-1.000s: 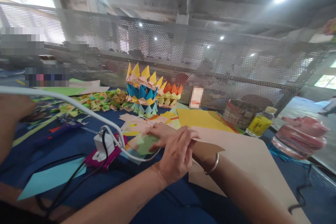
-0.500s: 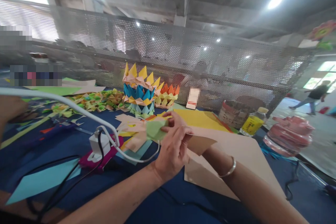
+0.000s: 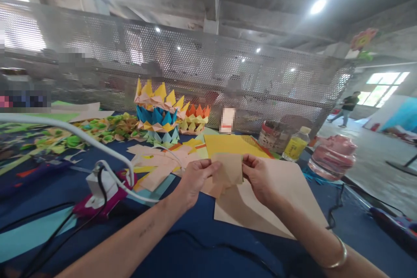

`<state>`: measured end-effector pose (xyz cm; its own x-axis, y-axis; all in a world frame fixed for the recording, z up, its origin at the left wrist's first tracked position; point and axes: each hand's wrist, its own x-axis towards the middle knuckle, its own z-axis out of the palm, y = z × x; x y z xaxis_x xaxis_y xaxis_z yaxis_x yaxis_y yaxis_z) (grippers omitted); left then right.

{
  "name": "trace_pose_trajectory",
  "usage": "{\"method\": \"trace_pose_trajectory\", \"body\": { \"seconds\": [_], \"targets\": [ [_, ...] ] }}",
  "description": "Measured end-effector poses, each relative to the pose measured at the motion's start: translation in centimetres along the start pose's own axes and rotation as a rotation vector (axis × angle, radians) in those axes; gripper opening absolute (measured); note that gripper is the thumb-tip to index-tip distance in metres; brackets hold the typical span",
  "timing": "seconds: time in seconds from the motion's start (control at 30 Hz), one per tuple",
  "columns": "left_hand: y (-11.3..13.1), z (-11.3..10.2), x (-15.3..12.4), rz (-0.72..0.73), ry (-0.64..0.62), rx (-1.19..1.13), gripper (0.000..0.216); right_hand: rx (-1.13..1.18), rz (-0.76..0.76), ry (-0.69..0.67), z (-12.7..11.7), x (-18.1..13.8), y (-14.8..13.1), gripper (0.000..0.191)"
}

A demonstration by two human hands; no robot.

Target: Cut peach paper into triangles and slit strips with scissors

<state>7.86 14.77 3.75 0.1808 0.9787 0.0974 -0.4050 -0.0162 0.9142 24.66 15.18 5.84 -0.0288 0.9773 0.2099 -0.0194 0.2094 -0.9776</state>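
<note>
Both my hands hold up a small tan paper piece (image 3: 228,169) above the blue table cover (image 3: 195,243). My left hand (image 3: 194,178) pinches its left edge with closed fingers. My right hand (image 3: 260,178) pinches its right edge, also closed. Beneath them lies a large tan sheet (image 3: 276,208). Loose pale pink and yellow paper pieces (image 3: 156,160) lie just left of my left hand.
Stacked folded paper crowns (image 3: 158,113) and an orange one (image 3: 195,119) stand at the back by a perforated metal screen. A white plug block (image 3: 97,184) with cables sits left. A yellow-labelled bottle (image 3: 295,145), a basket (image 3: 275,134) and a pink-lidded jar (image 3: 332,156) stand right. A person walks far right.
The green paper piece has left my hands; both hands now hold a tan piece between them. My right hand moved out to the right, and the view swung rightward.
</note>
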Motion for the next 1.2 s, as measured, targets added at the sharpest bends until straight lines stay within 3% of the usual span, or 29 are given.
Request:
{"method": "trace_pose_trajectory", "body": {
  "seconds": [0.23, 0.37, 0.5, 0.67, 0.83, 1.2],
  "targets": [
    [-0.01, -0.24, 0.24, 0.036, 0.132, 0.007, 0.037, 0.099, 0.079, -0.035, 0.56, -0.49, -0.32, 0.035],
    [0.30, -0.16, 0.25, 0.109, 0.117, -0.032, 0.046, -0.021, 0.062, -0.103, 0.29, -0.37, -0.19, 0.035],
    [0.66, 0.00, 0.07, 0.063, 0.154, -0.028, 0.065, -0.105, 0.046, -0.100, -0.02, -0.08, 0.36, 0.032],
    [0.34, -0.13, 0.22, 0.010, 0.056, -0.032, 0.045, -0.134, 0.054, -0.100, -0.18, 0.00, 0.56, 0.034],
    [0.10, -0.19, 0.49, -0.008, 0.116, 0.015, 0.032, -0.129, 0.072, -0.099, -0.21, 0.01, 0.51, 0.032],
    [0.79, 0.32, -0.01, -0.035, 0.173, 0.011, 0.037, -0.121, 0.073, -0.089, -0.25, -0.08, 0.57, 0.032]
  ]
}}
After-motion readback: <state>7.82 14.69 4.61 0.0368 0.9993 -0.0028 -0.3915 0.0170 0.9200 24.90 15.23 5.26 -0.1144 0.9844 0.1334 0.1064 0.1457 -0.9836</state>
